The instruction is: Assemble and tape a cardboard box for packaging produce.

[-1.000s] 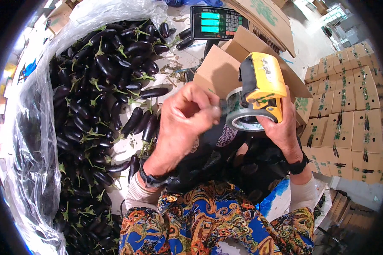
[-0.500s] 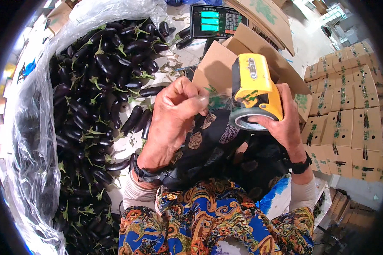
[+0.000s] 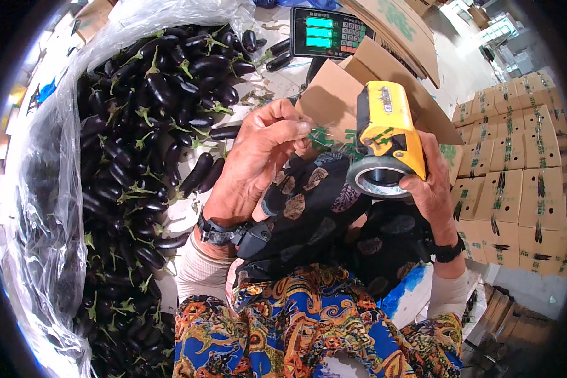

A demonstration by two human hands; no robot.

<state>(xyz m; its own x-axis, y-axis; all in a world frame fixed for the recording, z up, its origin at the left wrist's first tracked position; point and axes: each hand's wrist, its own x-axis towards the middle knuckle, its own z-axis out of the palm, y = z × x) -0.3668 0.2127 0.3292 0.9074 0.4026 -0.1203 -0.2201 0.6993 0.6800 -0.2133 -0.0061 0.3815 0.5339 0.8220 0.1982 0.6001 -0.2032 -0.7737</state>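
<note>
My right hand (image 3: 433, 183) grips a yellow tape dispenser (image 3: 387, 120) from its right side, thumb beside the roll of clear tape (image 3: 375, 176) at its lower end. The dispenser is held in the air, above my dark patterned apron and in front of an open cardboard box (image 3: 331, 94). To its left, my left hand (image 3: 264, 148) is closed in a pinch, thumb against forefinger. A faint, shiny clear strip shows at those fingertips, toward the dispenser; how far it runs I cannot make out.
A large heap of dark purple eggplants (image 3: 129, 170) fills the left, edged by clear plastic sheeting (image 3: 47, 208). Behind the box stand a weighing scale display (image 3: 331, 31) and flat cardboard sheets (image 3: 390, 25). Closed cartons (image 3: 507, 170) are stacked at right.
The dispenser in my right hand has shifted slightly right and turned a little, showing more of the roll's opening. My left hand stays pinched, with its wrist a little further left.
</note>
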